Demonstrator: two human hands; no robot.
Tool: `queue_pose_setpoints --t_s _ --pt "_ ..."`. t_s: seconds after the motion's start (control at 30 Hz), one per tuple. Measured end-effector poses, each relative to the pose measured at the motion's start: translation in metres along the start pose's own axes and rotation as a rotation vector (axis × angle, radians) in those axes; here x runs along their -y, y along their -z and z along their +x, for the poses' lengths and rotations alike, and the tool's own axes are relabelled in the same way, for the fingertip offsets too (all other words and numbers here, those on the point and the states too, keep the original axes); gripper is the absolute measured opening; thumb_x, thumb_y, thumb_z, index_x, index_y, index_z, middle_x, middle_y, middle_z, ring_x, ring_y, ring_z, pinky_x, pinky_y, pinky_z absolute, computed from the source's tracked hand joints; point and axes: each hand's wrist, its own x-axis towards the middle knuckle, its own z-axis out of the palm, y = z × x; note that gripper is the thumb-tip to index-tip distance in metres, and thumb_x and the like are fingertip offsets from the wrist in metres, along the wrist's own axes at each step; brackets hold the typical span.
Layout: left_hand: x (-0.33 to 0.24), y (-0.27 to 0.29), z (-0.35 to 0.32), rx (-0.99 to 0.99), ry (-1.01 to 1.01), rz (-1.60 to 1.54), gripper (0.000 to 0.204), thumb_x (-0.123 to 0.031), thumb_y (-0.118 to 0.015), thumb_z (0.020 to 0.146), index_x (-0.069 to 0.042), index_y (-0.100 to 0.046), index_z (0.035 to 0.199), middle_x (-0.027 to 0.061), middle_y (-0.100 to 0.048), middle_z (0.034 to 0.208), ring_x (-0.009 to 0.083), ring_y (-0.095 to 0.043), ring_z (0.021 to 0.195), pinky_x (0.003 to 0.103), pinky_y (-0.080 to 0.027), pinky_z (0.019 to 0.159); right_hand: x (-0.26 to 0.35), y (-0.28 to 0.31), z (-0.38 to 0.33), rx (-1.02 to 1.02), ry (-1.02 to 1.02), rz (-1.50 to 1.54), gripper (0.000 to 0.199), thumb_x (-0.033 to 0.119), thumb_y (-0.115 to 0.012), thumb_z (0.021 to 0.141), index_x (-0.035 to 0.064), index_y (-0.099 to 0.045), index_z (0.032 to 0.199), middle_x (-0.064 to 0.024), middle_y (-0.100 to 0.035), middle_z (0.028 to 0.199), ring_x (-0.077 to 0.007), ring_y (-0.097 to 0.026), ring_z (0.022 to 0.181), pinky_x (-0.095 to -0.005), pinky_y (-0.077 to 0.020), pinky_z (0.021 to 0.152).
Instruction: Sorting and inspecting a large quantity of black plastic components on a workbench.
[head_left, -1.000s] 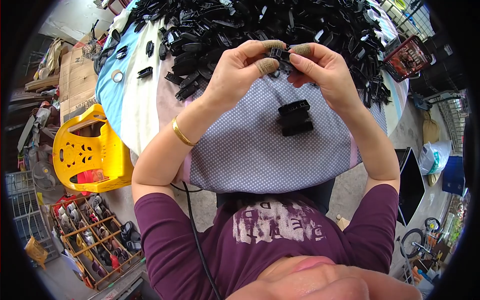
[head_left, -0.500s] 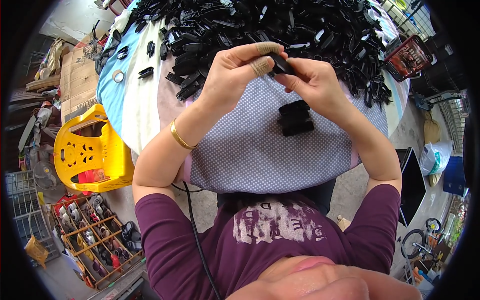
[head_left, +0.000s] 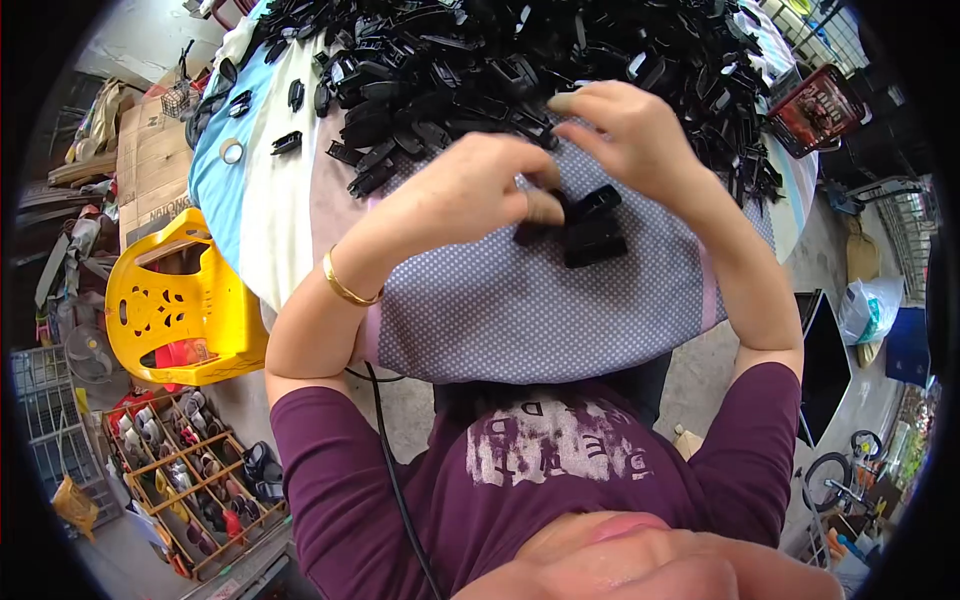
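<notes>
Glossy black plastic pieces (head_left: 595, 241), small and elongated, lie close together on the grey dotted cloth (head_left: 540, 320), just below the hands. The left hand (head_left: 475, 187) curls its thumb and forefinger around a narrow gap beside them, partly hiding a dark piece; whether it grips that is unclear. The right hand (head_left: 635, 138) holds nothing, thumb and fingers parted before the black heap (head_left: 440, 70). A tape roll (head_left: 232, 151) sits leftward.

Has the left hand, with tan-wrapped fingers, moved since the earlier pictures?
Yes: the left hand has come down the picture, toward the near edge of the grey, white-dotted cloth.
</notes>
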Motion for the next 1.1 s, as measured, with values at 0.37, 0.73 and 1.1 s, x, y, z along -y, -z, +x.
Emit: queue_pose_setpoints --t_s 0.37,0.73,1.1 --pt "0.042 0.015 0.012 -0.546 -0.177 0.696 0.027 -0.010 -0.069 0.070 -0.003 -0.062 0.095 0.0110 -0.056 0.094 0.0274 -0.050 0.093 0.034 -0.045 0.084 0.021 -0.010 0.006 0.239 -0.149 -0.207 0.021 0.014 -0.067 0.069 0.0028 -0.058 0.085 -0.0049 -0.058 0.084 -0.0223 -0.057 0.083 -0.0328 -0.0491 0.069" --pt "0.024 0.016 0.005 -0.431 -0.043 0.022 0.058 -0.004 -0.066 0.076 -0.005 -0.041 0.129 0.0116 -0.060 0.091 0.0174 -0.058 0.086 0.029 -0.048 0.080 0.015 0.013 -0.001 0.086 -0.141 -0.021 0.027 0.011 -0.064 0.073 0.0020 -0.060 0.098 -0.0078 -0.059 0.083 -0.0197 -0.059 0.074 -0.0292 -0.0494 0.067" --pt "0.040 -0.004 0.027 -0.397 -0.168 -0.923 0.054 -0.018 -0.065 0.084 -0.001 -0.040 0.128 0.0068 -0.059 0.092 0.0128 -0.058 0.084 0.025 -0.049 0.071 0.021 -0.009 0.005 -0.015 -0.439 0.949 0.028 0.005 -0.062 0.083 -0.0008 -0.055 0.109 -0.0044 -0.061 0.094 -0.0092 -0.060 0.084 -0.0227 -0.0503 0.076"
